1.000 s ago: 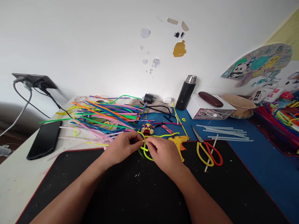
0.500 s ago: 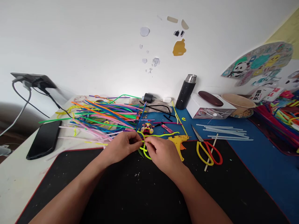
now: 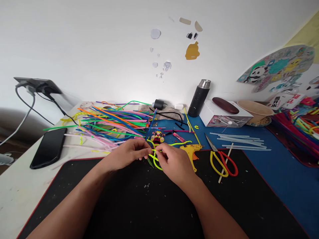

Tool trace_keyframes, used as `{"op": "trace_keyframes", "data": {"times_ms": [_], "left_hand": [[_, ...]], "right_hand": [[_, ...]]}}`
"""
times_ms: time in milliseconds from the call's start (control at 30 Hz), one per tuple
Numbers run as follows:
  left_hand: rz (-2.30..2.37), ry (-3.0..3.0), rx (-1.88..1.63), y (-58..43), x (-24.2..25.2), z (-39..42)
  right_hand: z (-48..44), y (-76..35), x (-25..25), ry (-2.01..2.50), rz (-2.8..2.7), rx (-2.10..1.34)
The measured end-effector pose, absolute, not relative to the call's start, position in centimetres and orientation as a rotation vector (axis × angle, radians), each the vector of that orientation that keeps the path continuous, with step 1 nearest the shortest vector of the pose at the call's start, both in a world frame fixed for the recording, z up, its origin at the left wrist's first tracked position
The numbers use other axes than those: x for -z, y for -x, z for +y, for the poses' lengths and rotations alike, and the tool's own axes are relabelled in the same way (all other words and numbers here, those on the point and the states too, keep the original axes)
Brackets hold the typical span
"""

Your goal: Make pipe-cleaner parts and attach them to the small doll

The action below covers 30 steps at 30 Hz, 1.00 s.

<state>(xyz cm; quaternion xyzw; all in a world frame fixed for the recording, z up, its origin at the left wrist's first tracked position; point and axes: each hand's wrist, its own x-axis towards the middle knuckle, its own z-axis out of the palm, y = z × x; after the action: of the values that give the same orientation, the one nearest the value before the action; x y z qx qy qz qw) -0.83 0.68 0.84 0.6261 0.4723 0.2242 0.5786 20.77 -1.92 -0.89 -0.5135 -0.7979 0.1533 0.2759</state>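
Forearms slant inward from the lower corners. Left hand: thumb and forefinger close together at fuzzy lime stems, grip unclear. Right hand: thumb and forefinger pinched on them. Stems loop between the hands, near a glossy figure. Smooth yellow glue gun beside right hand; matte black mat below.

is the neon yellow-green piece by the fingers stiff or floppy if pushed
The neon yellow-green piece probably bends easily, as it looks thin. It may hold its shape rather than flop, judging by its rounded curves. Being so slim, it is likely light.
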Motion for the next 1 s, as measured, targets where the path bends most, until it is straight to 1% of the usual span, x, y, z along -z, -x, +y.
{"op": "trace_keyframes", "data": {"times_ms": [200, 533, 1000], "left_hand": [[1.118, -1.477, -0.492, 0.8, -1.3, 0.7], [1.104, -1.428, -0.597, 0.7, -0.1, 0.7], [1.109, -1.417, -0.585, 0.3, -0.2, 0.7]], "right_hand": [[-2.0, -20.8, 1.1, 1.379, -2.111, -0.415], [-2.0, -20.8, 0.9, 1.323, -2.155, -0.464], [-1.9, -20.7, 1.0, 1.331, -2.186, -0.457]]}}
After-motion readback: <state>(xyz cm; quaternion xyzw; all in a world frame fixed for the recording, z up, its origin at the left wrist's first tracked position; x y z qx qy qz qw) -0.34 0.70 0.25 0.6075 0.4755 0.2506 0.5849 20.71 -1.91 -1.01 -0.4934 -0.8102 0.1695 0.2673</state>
